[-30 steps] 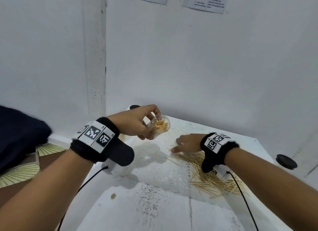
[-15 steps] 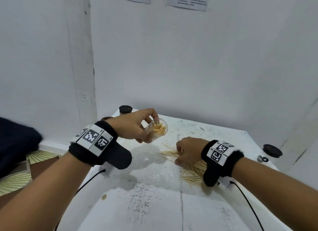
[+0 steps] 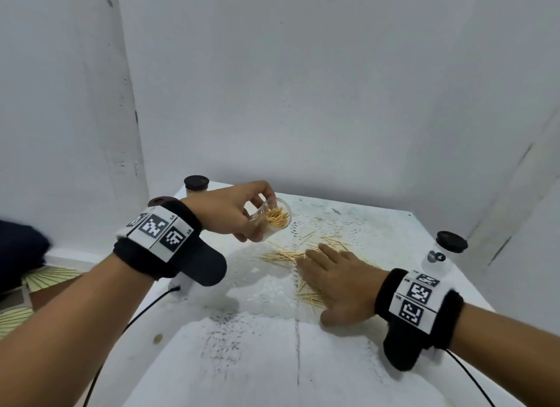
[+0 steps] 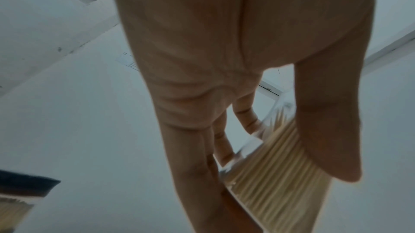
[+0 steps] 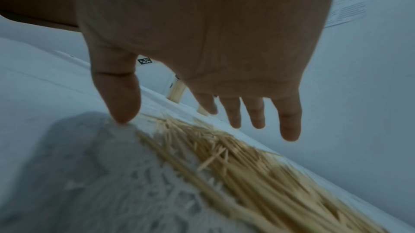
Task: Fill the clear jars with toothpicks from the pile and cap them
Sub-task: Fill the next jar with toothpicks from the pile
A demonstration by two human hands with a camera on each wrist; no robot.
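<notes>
Since the previous frame the right hand has uncurled from a pinch and now lies flat, fingers spread, over the toothpick pile on the bench; the left hand holds about the same station. Left grip: fingers and thumb clamped round a clear jar, raised above the bench. The jar is tilted, its mouth facing right and toward the camera, its long axis sloping down-left into the palm; it is partly filled with toothpicks lying along that axis. Right grip: apart, holding nothing, thumb tip touching the bench. The pile sits directly under and ahead of the right palm, just below and right of the jar mouth, so the right hand is nearer. Most picks run roughly left to right, some askew. In my judgement, gathering a bundle aligned with the jar axis comes next. Two dark-capped jars stand at the bench edges.
</notes>
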